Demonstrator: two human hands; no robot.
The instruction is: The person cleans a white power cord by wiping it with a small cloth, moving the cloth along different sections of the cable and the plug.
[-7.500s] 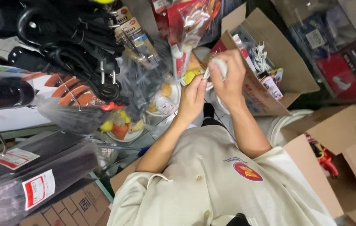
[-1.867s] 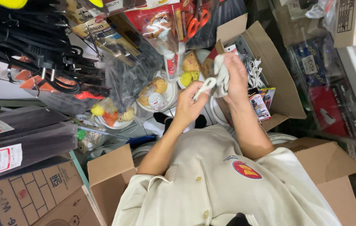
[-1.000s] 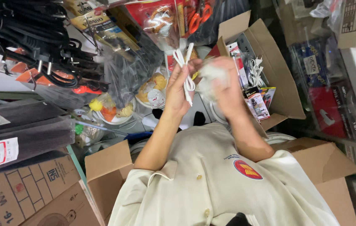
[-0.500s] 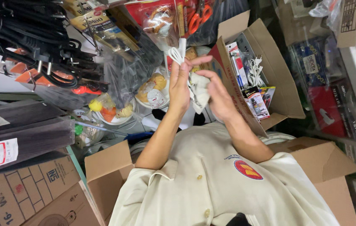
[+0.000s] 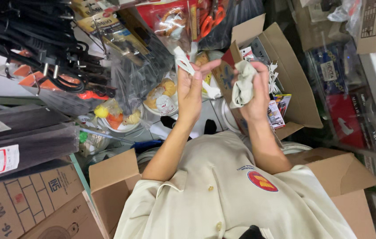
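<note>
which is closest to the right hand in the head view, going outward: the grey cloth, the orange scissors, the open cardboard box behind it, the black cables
1. Grey cloth: bunched in the right hand itself.
2. Open cardboard box: directly behind the hand, on its right side.
3. Orange scissors: hanging above, toward the top of the picture.
4. Black cables: far off at the upper left, beyond the left hand.

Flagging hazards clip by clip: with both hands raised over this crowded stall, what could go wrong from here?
1. The white cable is only pinched in the left hand; its loose end hangs near the plates of small goods and could snag or sweep them.
2. The crumpled grey cloth in the right hand might slip into the open cardboard box below, among the packaged items.
</note>
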